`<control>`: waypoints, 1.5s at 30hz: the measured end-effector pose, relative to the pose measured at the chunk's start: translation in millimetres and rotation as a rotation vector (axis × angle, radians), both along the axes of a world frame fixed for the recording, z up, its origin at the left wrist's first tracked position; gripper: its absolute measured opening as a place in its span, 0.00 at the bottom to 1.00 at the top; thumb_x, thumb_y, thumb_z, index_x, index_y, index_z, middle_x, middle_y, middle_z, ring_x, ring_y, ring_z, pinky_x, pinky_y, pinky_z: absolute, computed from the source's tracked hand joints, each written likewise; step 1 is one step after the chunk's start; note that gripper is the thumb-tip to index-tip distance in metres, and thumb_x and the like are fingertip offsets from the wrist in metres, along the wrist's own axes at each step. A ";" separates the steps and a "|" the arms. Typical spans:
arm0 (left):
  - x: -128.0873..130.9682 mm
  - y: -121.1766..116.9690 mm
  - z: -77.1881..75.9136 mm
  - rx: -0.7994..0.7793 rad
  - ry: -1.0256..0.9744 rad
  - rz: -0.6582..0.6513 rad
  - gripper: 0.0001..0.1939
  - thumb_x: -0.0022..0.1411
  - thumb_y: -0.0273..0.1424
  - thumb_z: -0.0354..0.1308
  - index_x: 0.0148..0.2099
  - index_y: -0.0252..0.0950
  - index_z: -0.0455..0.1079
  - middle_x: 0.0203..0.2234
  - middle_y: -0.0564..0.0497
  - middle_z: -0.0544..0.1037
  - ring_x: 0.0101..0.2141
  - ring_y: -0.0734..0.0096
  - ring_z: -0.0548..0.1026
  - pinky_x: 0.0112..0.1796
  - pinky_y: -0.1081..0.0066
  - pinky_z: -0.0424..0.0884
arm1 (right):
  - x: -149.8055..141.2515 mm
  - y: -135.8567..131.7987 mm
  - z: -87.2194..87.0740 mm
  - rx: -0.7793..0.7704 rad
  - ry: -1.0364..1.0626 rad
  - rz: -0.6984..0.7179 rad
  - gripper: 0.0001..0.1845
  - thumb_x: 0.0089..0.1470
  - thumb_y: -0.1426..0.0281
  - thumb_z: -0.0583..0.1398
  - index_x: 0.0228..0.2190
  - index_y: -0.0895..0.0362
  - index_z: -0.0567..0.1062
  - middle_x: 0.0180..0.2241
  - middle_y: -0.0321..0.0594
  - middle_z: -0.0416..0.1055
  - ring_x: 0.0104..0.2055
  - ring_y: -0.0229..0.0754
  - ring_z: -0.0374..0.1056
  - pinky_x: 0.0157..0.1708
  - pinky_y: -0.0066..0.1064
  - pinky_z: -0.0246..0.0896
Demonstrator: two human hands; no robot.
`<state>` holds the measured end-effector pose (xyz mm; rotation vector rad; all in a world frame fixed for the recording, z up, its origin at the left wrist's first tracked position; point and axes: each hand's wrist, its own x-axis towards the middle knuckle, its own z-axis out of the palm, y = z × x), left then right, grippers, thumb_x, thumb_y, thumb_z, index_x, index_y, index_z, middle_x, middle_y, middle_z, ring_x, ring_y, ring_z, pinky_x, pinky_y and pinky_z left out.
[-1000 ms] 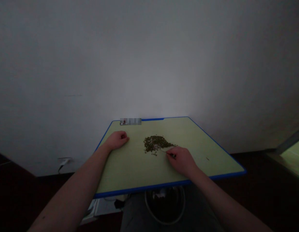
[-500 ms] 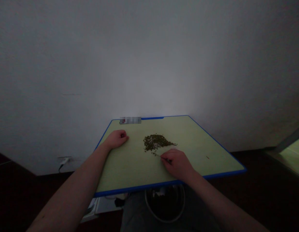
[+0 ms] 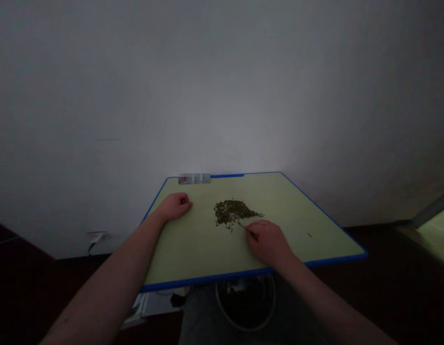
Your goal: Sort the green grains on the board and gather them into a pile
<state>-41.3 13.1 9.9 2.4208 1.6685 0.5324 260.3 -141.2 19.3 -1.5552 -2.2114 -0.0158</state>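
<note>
tweezers point(image 3: 246, 230): long axis slanting, tips pointing up-left at the seed pile point(image 3: 232, 213)
right hand point(image 3: 269, 243): pinching them
left hand point(image 3: 175, 206): curled up, holding nothing
surface: green board point(image 3: 193, 254), blue edge
room: white wall point(image 3: 222, 96)

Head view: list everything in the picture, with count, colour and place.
green-topped desk: one, pale green with blue edging, centre, below the wall
small grains: one heap of many, dark olive green, middle of the desktop
speck: one, brownish, right part of the desktop
tweezers: one, dark metal, in the right hand, tip at the heap's edge
blurred label: one, greyish, far edge of the desktop
wall: one, pale grey, behind the desk
cable: one, white, low on the wall, left
floor: dark, either side of the desk
left hand: one, curled, resting on the desktop
right hand: one, holding the tweezers
</note>
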 end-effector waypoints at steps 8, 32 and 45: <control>0.3 -1.8 1.3 0.012 0.003 -0.007 0.13 0.52 0.40 0.50 0.25 0.36 0.63 0.19 0.53 0.68 0.23 0.74 0.64 0.25 0.73 0.55 | 1.8 14.3 5.0 -0.051 0.108 0.008 0.12 0.50 0.70 0.54 0.30 0.52 0.78 0.31 0.36 0.76 0.33 0.40 0.69 0.33 0.29 0.58; -0.8 -1.1 0.7 0.014 0.000 -0.024 0.14 0.52 0.41 0.50 0.26 0.35 0.64 0.20 0.53 0.68 0.23 0.74 0.64 0.25 0.73 0.55 | 2.7 25.0 6.8 -0.128 0.225 0.030 0.11 0.48 0.69 0.56 0.31 0.52 0.78 0.30 0.35 0.76 0.30 0.38 0.68 0.30 0.28 0.57; -0.6 0.0 -0.5 0.009 0.009 -0.002 0.13 0.51 0.41 0.50 0.25 0.35 0.63 0.20 0.53 0.68 0.23 0.74 0.64 0.25 0.73 0.55 | 4.1 8.0 3.5 -0.103 0.187 0.066 0.10 0.48 0.70 0.56 0.28 0.52 0.78 0.27 0.34 0.75 0.30 0.38 0.67 0.31 0.28 0.57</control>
